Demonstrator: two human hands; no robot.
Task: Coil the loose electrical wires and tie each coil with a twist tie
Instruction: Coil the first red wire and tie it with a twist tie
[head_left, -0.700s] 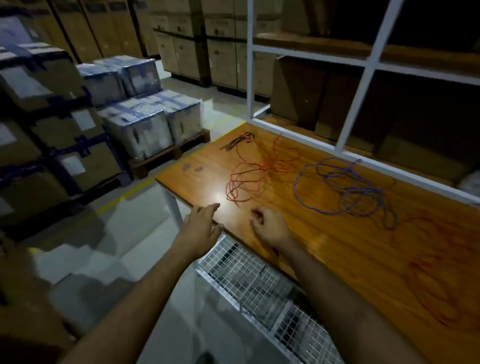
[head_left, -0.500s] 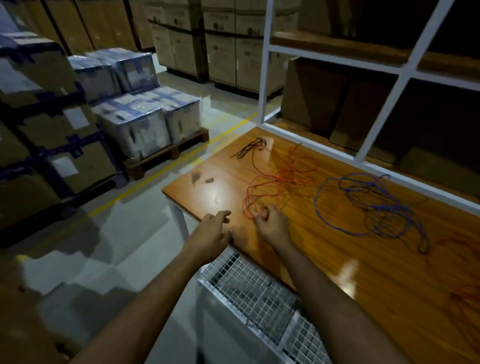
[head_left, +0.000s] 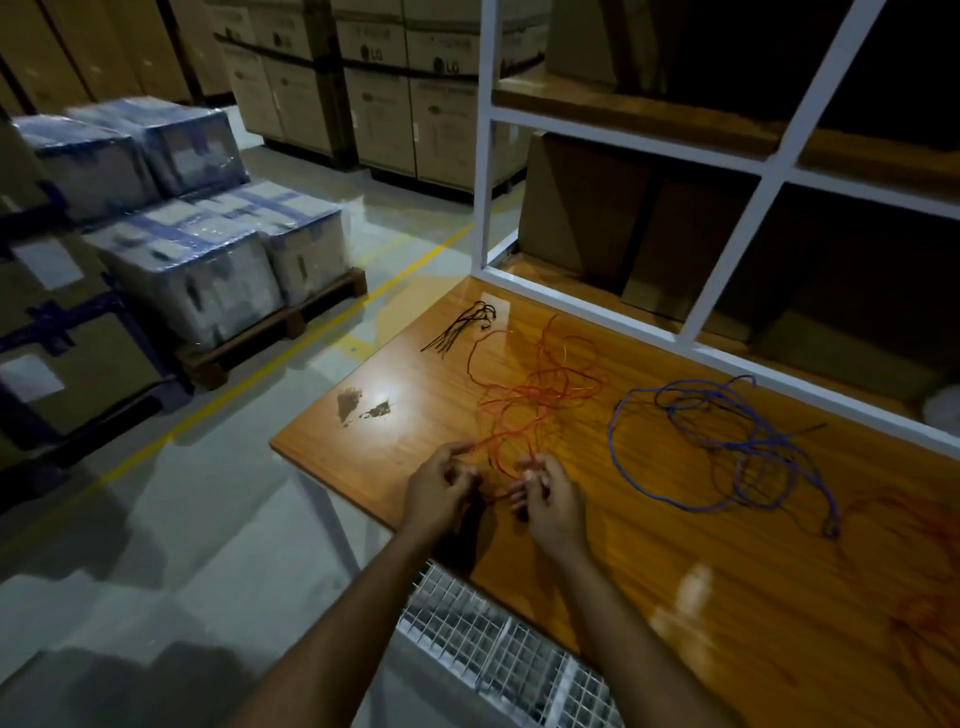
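Note:
A loose red wire (head_left: 535, 395) lies tangled on the wooden table (head_left: 675, 561), its near strands running to my hands. My left hand (head_left: 439, 491) pinches a red strand at its fingertips. Close beside it, my right hand (head_left: 550, 499) pinches another red strand with curled fingers. A loose blue wire (head_left: 722, 441) sprawls to the right of the red one. A small bunch of black twist ties (head_left: 462, 325) rests at the table's far left corner. A second red wire (head_left: 930, 587) lies dimly at the right edge.
A white metal shelf frame (head_left: 727, 228) with cardboard boxes stands behind the table. A white wire-mesh basket (head_left: 498, 654) hangs below the near edge. Wrapped boxes on a pallet (head_left: 208, 260) stand on the floor to the left. A scuff mark (head_left: 358, 405) marks the table's left corner.
Both hands moved from the table's near edge onto the red wire and took hold of its near strands. The camera view shifted left and closer.

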